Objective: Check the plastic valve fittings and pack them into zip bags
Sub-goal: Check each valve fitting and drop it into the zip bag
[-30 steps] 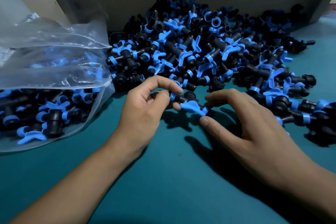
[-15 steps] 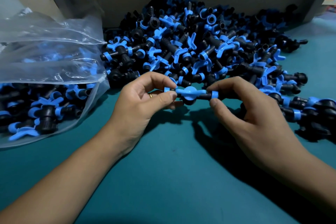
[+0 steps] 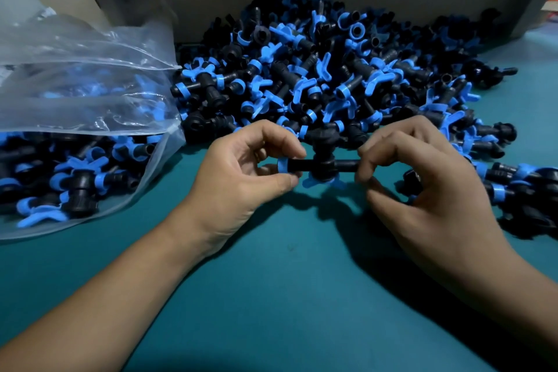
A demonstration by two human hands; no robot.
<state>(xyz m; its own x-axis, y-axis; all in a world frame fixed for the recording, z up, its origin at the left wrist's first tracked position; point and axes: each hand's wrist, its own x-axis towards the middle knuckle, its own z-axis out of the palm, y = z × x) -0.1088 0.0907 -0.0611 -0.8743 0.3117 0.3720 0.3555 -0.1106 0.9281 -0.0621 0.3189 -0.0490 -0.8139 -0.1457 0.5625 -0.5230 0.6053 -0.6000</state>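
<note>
Change: valve fitting [image 3: 323,167] rolled since half a second ago; blue handle now faces down.
Left hand [image 3: 241,178]: fingers pinch the blue-ringed end.
Right hand [image 3: 422,187]: fingers pinch the opposite stem.
Location: above the counter [image 3: 287,296], between pile [image 3: 332,69] and zip bag [image 3: 81,130].
Status: inspection under way; bagging pending.

packing workshop | heap of valve fittings [image 3: 332,75] | filled zip bag [image 3: 75,106]
</note>
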